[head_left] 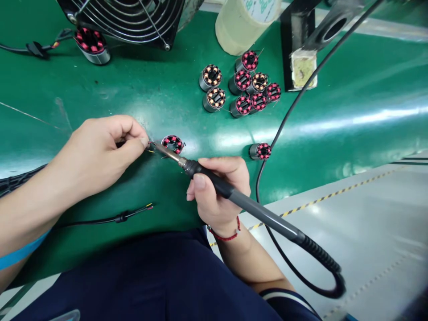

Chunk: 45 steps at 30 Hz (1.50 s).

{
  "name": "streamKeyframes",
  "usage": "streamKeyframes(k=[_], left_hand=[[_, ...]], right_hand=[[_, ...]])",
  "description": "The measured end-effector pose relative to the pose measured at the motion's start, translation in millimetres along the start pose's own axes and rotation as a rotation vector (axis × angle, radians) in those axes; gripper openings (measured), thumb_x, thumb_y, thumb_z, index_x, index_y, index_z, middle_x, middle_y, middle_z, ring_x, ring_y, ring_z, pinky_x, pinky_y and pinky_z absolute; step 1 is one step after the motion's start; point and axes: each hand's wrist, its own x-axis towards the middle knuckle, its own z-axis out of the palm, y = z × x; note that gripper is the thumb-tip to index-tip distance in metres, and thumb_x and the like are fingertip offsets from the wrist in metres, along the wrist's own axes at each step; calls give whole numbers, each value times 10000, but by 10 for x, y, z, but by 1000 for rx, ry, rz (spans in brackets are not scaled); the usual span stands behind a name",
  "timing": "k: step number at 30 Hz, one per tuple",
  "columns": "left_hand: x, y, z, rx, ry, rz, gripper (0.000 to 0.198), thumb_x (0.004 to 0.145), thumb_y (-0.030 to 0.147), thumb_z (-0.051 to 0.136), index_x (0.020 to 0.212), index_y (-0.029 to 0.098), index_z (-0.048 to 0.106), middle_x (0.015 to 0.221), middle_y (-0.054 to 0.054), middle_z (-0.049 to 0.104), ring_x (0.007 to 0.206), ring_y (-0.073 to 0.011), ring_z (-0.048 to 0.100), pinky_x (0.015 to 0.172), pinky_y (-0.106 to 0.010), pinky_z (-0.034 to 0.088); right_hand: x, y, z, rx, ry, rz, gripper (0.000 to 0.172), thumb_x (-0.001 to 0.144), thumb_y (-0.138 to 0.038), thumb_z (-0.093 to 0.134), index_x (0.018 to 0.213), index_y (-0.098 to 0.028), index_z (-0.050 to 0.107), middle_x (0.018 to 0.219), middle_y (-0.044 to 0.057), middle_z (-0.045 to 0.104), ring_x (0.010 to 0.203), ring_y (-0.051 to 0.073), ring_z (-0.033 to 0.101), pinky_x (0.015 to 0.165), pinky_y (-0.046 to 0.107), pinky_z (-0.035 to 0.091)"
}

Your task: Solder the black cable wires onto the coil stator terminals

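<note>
My left hand (103, 154) pinches the end of a thin cable, whose small coloured wires poke out past the fingertips. A soldering iron (254, 207) is gripped in my right hand (222, 191), its metal tip pointing left and meeting the wire ends beside my left fingertips. Just behind the tip, a motor stator with red windings (172, 145) stands on the green mat, partly covered by the iron. Nearer to me lies another black cable (100, 220) with stripped yellow and red ends.
Several stators (242, 106) cluster at the upper middle; one more (260, 151) lies to the right. A fan (133, 18), a tape roll (239, 26) and an iron stand with sponge (303, 71) line the back. The iron's cord (287, 113) loops down the right side.
</note>
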Motion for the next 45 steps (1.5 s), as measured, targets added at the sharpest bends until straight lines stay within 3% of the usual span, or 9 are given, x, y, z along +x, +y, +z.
streamKeyframes(k=[6, 11, 15, 17, 24, 28, 32, 39, 45], left_hand=[[13, -10, -1, 18, -22, -12, 362, 760, 550, 523, 714, 243, 708, 556, 35, 613, 483, -114, 468, 488, -253, 349], [17, 0, 6, 5, -36, 18, 352, 783, 537, 517, 728, 239, 696, 564, 43, 597, 493, -112, 440, 502, -266, 328], [22, -2, 1, -22, -34, 49, 329, 786, 512, 520, 717, 235, 682, 553, 57, 548, 494, -101, 397, 508, -260, 318], [25, -10, -7, -32, -40, 44, 332, 779, 516, 515, 712, 233, 673, 541, 61, 526, 485, -101, 385, 496, -258, 306], [1, -16, -7, -145, 7, 62, 266, 793, 461, 556, 795, 225, 678, 587, 65, 545, 507, -97, 397, 529, -250, 333], [-13, 8, -18, -235, 40, 91, 181, 770, 398, 559, 796, 231, 624, 573, 73, 514, 512, -103, 427, 541, -245, 379], [-10, 24, -43, -232, 34, 135, 159, 768, 381, 553, 714, 235, 581, 554, 65, 504, 559, -115, 502, 544, -237, 400], [-70, -27, -93, -155, -32, 189, 188, 892, 386, 584, 878, 219, 668, 790, 20, 719, 683, -133, 611, 627, -256, 456], [-86, -34, -134, -76, -19, 319, 197, 910, 377, 582, 856, 239, 712, 922, 4, 772, 831, -177, 671, 737, -289, 490]], right_hand=[[59, -20, 0, -30, 8, -34, 180, 1012, -396, 657, 1155, -288, 650, 845, -31, 747, 496, 72, 636, 471, 204, 551], [295, -137, -19, -28, -290, 20, 294, 1078, -344, 528, 1370, -331, 548, 1279, 13, 726, 887, 104, 787, 681, 205, 668], [548, -171, 37, -196, -451, 10, 306, 1030, -170, 508, 1308, -264, 596, 1107, -15, 758, 1012, 136, 767, 984, 320, 635], [634, -106, 96, -287, -532, -18, 404, 952, -110, 543, 1323, -260, 596, 1085, -19, 758, 1055, 169, 738, 1031, 362, 595], [606, 182, 248, -257, -511, 4, 468, 925, -130, 506, 1382, -230, 510, 973, -7, 733, 917, 171, 677, 937, 364, 569], [521, 136, 242, -219, -410, -103, 465, 935, -157, 514, 1391, -243, 492, 950, -8, 711, 923, 169, 660, 953, 358, 564], [502, 79, 252, -308, -467, -182, 430, 937, -160, 514, 1357, -248, 531, 913, -14, 711, 945, 177, 647, 954, 365, 546], [499, 134, 311, -242, -434, -120, 463, 925, -177, 559, 1366, -305, 501, 860, -50, 699, 875, 156, 687, 916, 335, 572], [486, 156, 296, -173, -429, -73, 500, 918, -182, 585, 1386, -312, 466, 874, -54, 704, 844, 148, 698, 865, 320, 596]])
